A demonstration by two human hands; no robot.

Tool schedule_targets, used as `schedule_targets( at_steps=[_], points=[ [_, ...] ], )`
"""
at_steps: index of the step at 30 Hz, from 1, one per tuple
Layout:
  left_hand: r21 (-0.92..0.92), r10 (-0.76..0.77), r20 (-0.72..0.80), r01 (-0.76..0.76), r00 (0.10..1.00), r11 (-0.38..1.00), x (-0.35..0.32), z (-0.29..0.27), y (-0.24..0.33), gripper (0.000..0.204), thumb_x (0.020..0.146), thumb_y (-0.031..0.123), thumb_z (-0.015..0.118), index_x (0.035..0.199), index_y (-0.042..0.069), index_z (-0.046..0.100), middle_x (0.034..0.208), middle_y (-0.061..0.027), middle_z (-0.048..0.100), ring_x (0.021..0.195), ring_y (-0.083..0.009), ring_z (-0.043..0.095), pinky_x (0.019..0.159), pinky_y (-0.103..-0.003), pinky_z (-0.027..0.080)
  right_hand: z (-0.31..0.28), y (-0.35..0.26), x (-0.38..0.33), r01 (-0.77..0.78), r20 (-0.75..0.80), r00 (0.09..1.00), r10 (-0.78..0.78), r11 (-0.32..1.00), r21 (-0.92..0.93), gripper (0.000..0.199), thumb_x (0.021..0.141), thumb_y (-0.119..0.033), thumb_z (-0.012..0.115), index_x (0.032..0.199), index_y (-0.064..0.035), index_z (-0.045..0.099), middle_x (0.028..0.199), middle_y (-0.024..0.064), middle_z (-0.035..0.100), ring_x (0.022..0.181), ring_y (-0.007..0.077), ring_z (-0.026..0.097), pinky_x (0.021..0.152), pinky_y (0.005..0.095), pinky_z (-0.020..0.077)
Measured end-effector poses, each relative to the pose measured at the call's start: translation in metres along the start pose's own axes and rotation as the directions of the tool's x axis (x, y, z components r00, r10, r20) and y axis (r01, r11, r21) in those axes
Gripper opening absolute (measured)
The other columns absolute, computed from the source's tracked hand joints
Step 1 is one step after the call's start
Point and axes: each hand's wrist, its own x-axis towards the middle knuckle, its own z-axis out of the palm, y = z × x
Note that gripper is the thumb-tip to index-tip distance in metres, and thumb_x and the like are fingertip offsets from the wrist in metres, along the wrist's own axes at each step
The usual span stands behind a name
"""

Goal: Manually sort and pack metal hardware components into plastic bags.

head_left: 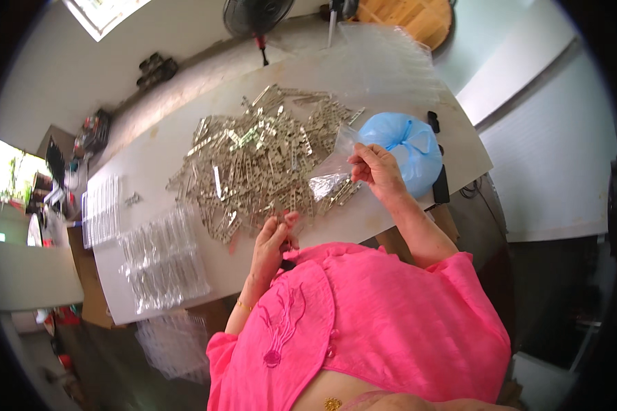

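Note:
A large heap of small flat metal strips with holes (253,151) covers the middle of the table. My right hand (378,171) pinches a small clear plastic bag (332,168), which hangs to the left of the fingers over the heap's right side. Closed near the front edge of the heap is my left hand (274,236). Its fingers are curled together, and what they hold, if anything, is too small to make out. A knotted light blue plastic bag (408,147) rests just behind and to the right of my right hand.
Filled clear packets (164,260) lie in rows at the left of the white table (144,164), with another row (101,209) farther left. Clear plastic sheets (391,65) spread over the far right corner. Beyond the far edge stands a black fan (257,17).

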Motion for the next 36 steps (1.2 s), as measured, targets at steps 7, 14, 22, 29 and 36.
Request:
schedule_targets(
  at_steps=[7, 14, 22, 29, 36],
  points=[
    [-0.086, 0.072, 0.073, -0.066, 0.995, 0.994, 0.013, -0.013, -0.006, 0.021, 0.102, 0.023, 0.049, 0.111, 0.005, 0.055, 0.082, -0.0077, 0.065, 0.069, -0.0115, 0.06, 0.064, -0.023, 0.045, 0.028, 0.035, 0.002, -0.251, 0.223, 0.946, 0.236, 0.967, 0.043, 0.021, 0.094, -0.025, 0.064, 0.09, -0.0053, 0.058, 0.08, 0.0079, 0.068, 0.059, 0.0122, 0.065, 0.054, 0.0271, 0.0578],
    [-0.052, 0.06, 0.027, -0.059, 0.998, 0.997, 0.002, -0.033, -0.005, 0.02, 0.102, 0.022, 0.049, 0.105, 0.004, 0.058, 0.076, -0.0026, 0.058, 0.065, -0.0099, 0.056, 0.063, -0.022, 0.047, 0.063, 0.053, -0.012, -0.296, 0.278, 0.919, 0.278, 0.955, 0.027, 0.016, 0.094, -0.023, 0.064, 0.093, -0.0073, 0.058, 0.081, 0.0057, 0.067, 0.06, 0.0098, 0.063, 0.052, 0.024, 0.0533],
    [-0.049, 0.035, 0.007, -0.034, 0.999, 0.998, -0.01, -0.068, 0.003, 0.02, 0.102, 0.022, 0.049, 0.103, 0.004, 0.058, 0.077, -0.0013, 0.057, 0.064, -0.0084, 0.054, 0.06, -0.02, 0.046, 0.093, 0.064, -0.033, -0.081, 0.199, 0.976, 0.093, 0.994, -0.068, 0.013, 0.094, -0.02, 0.066, 0.097, -0.0079, 0.063, 0.081, 0.0021, 0.066, 0.057, 0.0059, 0.058, 0.049, 0.0187, 0.0462],
    [0.038, -0.024, 0.066, 0.021, 0.998, 0.999, -0.018, -0.088, 0.014, 0.02, 0.102, 0.022, 0.05, 0.104, 0.005, 0.059, 0.075, -0.0005, 0.058, 0.065, -0.0071, 0.054, 0.061, -0.019, 0.043, 0.107, 0.077, -0.051, 0.155, 0.14, 0.981, -0.131, 0.972, -0.176, 0.016, 0.09, -0.019, 0.071, 0.093, -0.0078, 0.061, 0.073, -0.0028, 0.06, 0.056, 0.0036, 0.053, 0.05, 0.0181, 0.0443],
    [0.035, -0.028, 0.106, 0.024, 0.994, 0.999, -0.022, -0.092, 0.017, 0.02, 0.102, 0.023, 0.05, 0.105, 0.005, 0.059, 0.074, -0.0008, 0.059, 0.067, -0.0074, 0.055, 0.063, -0.02, 0.043, 0.108, 0.074, -0.066, 0.214, 0.142, 0.971, -0.192, 0.963, -0.164, 0.019, 0.088, -0.021, 0.074, 0.088, -0.0087, 0.059, 0.069, -0.0045, 0.057, 0.055, 0.0025, 0.051, 0.049, 0.0176, 0.0424]
  ],
)
